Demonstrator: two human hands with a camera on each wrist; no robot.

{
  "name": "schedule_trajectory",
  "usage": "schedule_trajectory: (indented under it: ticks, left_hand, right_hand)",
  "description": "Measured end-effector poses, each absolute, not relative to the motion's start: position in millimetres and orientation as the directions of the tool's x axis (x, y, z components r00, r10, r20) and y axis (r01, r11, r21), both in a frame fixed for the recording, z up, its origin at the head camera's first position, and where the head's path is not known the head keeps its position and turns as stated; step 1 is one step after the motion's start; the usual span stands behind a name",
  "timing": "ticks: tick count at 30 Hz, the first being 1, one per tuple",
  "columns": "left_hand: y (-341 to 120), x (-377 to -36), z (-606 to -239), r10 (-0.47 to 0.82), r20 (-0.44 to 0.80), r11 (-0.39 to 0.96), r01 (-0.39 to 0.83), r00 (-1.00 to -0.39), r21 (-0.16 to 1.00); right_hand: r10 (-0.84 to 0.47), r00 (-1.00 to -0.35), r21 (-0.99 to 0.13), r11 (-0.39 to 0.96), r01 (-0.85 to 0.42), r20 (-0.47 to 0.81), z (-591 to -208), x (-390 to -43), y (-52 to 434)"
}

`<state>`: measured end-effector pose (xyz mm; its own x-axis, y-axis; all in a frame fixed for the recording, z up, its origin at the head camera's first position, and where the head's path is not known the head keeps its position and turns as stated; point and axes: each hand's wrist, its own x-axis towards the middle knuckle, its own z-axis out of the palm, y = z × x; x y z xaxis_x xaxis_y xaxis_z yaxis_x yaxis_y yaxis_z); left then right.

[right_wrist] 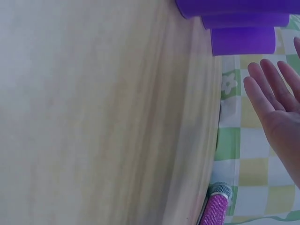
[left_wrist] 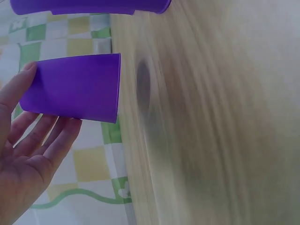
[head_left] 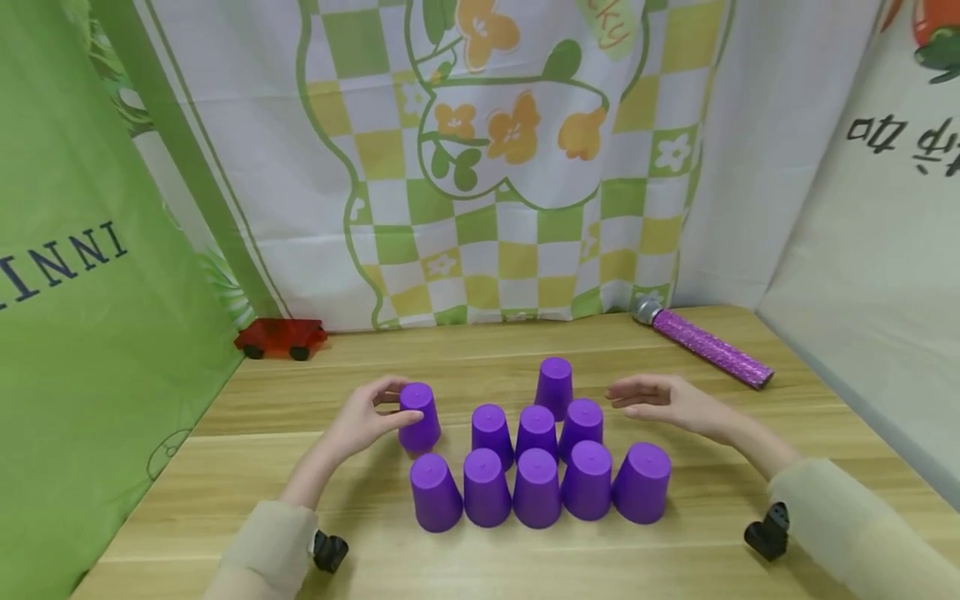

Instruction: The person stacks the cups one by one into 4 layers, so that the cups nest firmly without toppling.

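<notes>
My left hand [head_left: 369,423] holds an upside-down purple cup [head_left: 419,419] between thumb and fingers, left of the other cups. The left wrist view has that cup [left_wrist: 72,87] raised off the table, its shadow beneath. My right hand [head_left: 666,402] hovers with fingers extended, holding nothing, to the right of the back cup [head_left: 555,387]. In front of that cup, three upside-down cups stand in a middle row, with the centre one [head_left: 536,433] between its neighbours. Nearest me is a front row of several more, including its rightmost cup [head_left: 642,483].
A red toy car [head_left: 281,338] sits at the table's back left. At the back right lies a glittery pink microphone [head_left: 708,346] with a silver head. A patterned curtain [head_left: 517,250] hangs behind the wooden table [head_left: 480,575], with a green cloth [head_left: 90,333] along the left.
</notes>
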<state>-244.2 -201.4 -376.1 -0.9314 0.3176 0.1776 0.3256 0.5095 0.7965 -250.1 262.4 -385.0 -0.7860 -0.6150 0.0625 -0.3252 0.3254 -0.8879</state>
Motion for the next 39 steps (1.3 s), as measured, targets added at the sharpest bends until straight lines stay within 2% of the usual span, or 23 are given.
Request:
schedule_trajectory:
  ticks: [6, 18, 28, 39]
  left_hand:
    - [-193, -260, -373, 0.309, 0.17, 0.543, 0.321, -0.936, 0.776]
    - [-175, -291, -380, 0.291, 0.209, 0.412, 0.319, -0.934, 0.853]
    - [-157, -310, -381, 0.348, 0.167, 0.416, 0.311, -0.922, 0.854]
    - [-129, -319, -386, 0.457, 0.155, 0.374, 0.347, -0.876, 0.86]
  right_hand:
    - [-0.631, -0.774, -0.9, 0.303, -0.312, 0.056, -386, -246, 255]
    - [-0.663, -0.746, -0.907, 0.275, -0.318, 0.06, -397, -244, 241]
    - [-0.664, -0.744, -0.9, 0.279, -0.335, 0.071, -394, -244, 237]
    - [-0.662, -0.74, -0.897, 0.249, -0.366, 0.118, -394, -245, 229]
